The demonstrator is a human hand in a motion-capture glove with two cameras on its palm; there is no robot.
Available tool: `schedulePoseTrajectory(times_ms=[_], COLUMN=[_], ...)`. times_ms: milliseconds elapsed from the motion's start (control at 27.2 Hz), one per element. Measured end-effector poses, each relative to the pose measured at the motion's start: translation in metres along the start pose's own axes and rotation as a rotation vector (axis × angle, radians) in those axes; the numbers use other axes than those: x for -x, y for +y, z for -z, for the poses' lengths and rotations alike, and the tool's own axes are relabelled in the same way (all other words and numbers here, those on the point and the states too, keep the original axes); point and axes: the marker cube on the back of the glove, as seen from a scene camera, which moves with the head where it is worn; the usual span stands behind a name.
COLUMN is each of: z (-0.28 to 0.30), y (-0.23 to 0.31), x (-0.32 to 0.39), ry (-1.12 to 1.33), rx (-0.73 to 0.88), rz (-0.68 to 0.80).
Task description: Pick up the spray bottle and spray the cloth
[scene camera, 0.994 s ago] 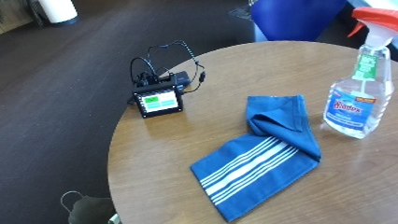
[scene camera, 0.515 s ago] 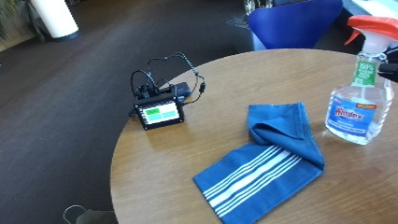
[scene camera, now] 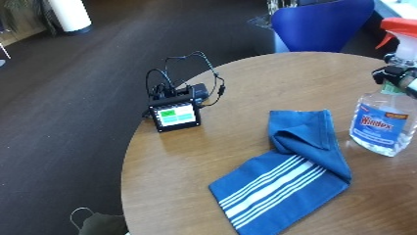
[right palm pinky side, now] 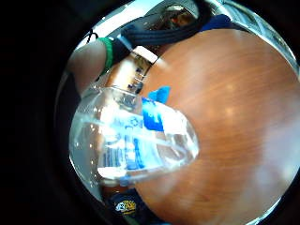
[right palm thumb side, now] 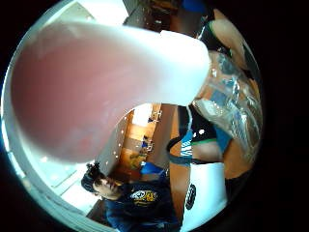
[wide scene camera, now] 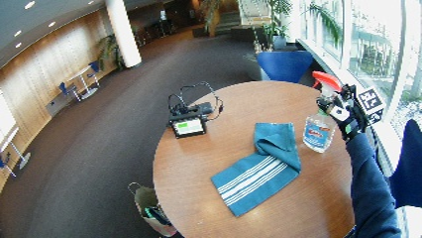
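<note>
**Windex spray bottle at the table's right edge**

Left stands a small screen device (scene camera: pixel 174 114). Mid-table lies the blue striped cloth (scene camera: pixel 287 181). Right, the Windex spray bottle (scene camera: pixel 384 122) stands upright on the round table (scene camera: pixel 196 176), the gloved right hand (wide scene camera: pixel 345 115) curled round its neck.

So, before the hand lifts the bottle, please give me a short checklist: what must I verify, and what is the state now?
1. Spray bottle upright on the table: ok.
2. Gloved right hand at the bottle's neck, below the red trigger head: ok.
3. Fingers closed round the neck: cannot tell, the wide outside view is too small.
4. Cloth lies flat beside the bottle, partly folded, ready to be sprayed: ok.
5. Nozzle points toward the cloth: cannot tell.
6. Small screen device stands apart from the cloth: ok.
</note>
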Motion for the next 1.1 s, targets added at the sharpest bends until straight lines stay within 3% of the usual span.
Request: schedulePoseTrajectory(times_ms=[184,515,957,1104], z=[-0.01,-0.033,-0.047,-0.048], y=[0.002,0.011,0.012,0.019], x=[-0.009,0.011,0.009,0.01], ry=[-0.078,-0.002,0.084,0.115], rx=[-0.066,-0.111,-0.289,-0.282], rz=[-0.005,-0.104,-0.118,-0.105])
